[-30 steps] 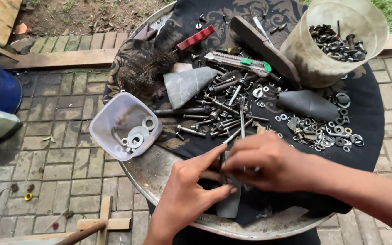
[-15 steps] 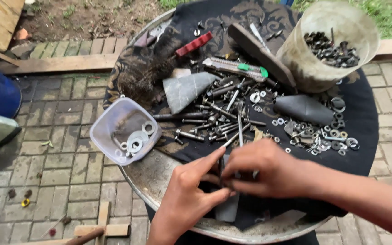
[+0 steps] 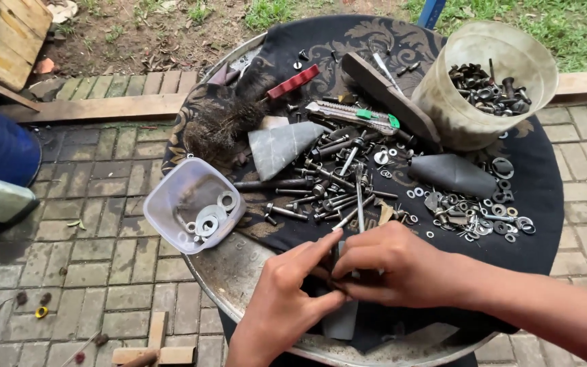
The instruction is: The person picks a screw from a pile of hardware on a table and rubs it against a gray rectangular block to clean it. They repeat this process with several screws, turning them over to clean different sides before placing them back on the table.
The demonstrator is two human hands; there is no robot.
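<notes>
My left hand [image 3: 287, 302] and my right hand [image 3: 395, 265] meet at the near edge of a round metal tray [image 3: 239, 272] covered by a black patterned cloth [image 3: 545, 197]. Both pinch a small metal part between the fingertips; the part itself is mostly hidden. A long thin rod [image 3: 360, 194] sticks up from the fingers. Just beyond lies a pile of bolts and screws [image 3: 334, 183]. A small clear tub [image 3: 195, 204] holding washers sits at the tray's left rim.
A large cloudy plastic bucket [image 3: 490, 81] with nuts and bolts stands at the far right. Loose washers [image 3: 490, 211], a green utility knife [image 3: 354, 112], a red tool [image 3: 295, 81], grey wedges [image 3: 283, 146] and a dark brush [image 3: 219, 122] lie on the cloth. Brick paving [image 3: 103, 272] surrounds the tray.
The view shifted slightly. My hands stay together at the near edge, fingers working on the small part; nothing else has moved.
</notes>
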